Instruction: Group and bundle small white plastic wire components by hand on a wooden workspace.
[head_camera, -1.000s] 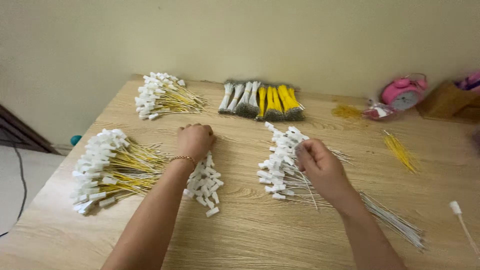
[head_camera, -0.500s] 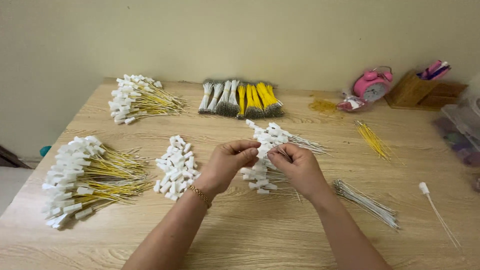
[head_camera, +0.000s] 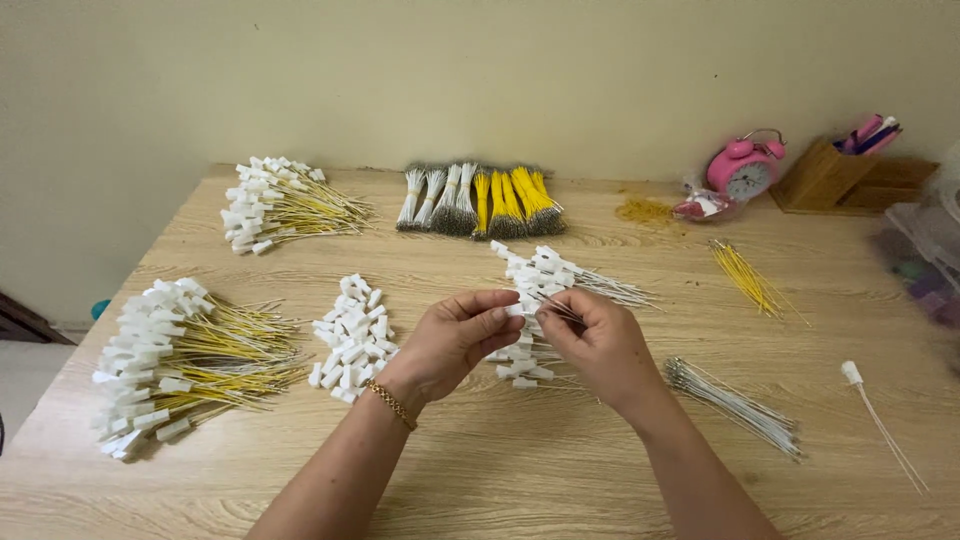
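My left hand (head_camera: 458, 340) pinches a small white plastic connector (head_camera: 515, 310) between thumb and fingers. My right hand (head_camera: 592, 345) holds a thin grey wire at that connector, the two hands meeting above a pile of white connectors with grey wires (head_camera: 545, 285). A heap of loose white connectors (head_camera: 350, 340) lies just left of my left hand. A gold bracelet is on my left wrist.
Two piles of yellow-wired connectors lie at front left (head_camera: 170, 365) and back left (head_camera: 275, 205). Bundles of grey and yellow wires (head_camera: 480, 200) rest at the back. Loose grey wires (head_camera: 735, 405), yellow wires (head_camera: 745, 275), a single wired connector (head_camera: 852, 373), a pink alarm clock (head_camera: 745, 170) and a wooden holder (head_camera: 835, 175) sit on the right.
My left hand left the loose connector heap and came to the middle with a connector. My right hand lifted off the grey-wire pile to meet it. The view shifted right.
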